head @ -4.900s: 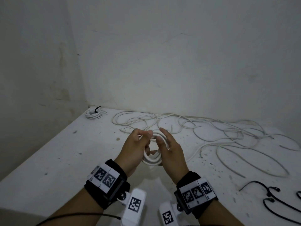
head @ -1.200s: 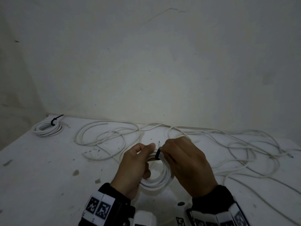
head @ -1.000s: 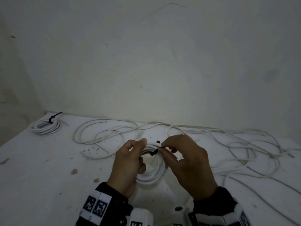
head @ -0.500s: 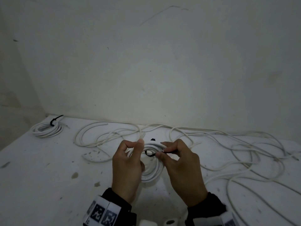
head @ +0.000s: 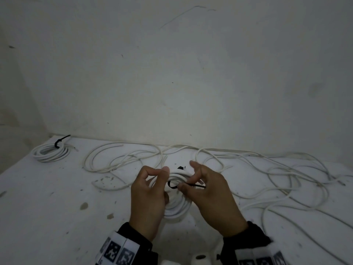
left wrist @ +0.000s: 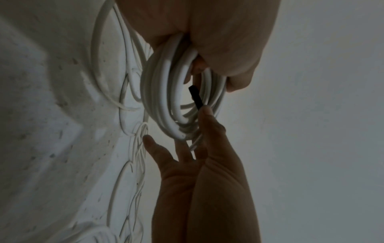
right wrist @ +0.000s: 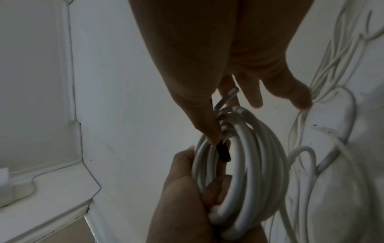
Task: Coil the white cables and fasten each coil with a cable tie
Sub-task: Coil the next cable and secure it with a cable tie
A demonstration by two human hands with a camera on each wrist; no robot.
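Observation:
My left hand grips a white cable coil held upright just above the table; its fingers curl through the ring. A black cable tie loops round the coil's upper strands. My right hand pinches the tie's tail between thumb and forefinger, with the other fingers spread. In the right wrist view the tie shows beside the coil, right under my thumb tip. The left wrist view has the tie inside the ring.
A finished coil with its own black tie lies at the table's far left corner. Several loose white cables sprawl across the back and right of the white table. A wall rises right behind.
Over the last second my right hand has drawn the tie's tail to the right, and the black loop sits lower on the coil. The left hand keeps its hold on the coil.

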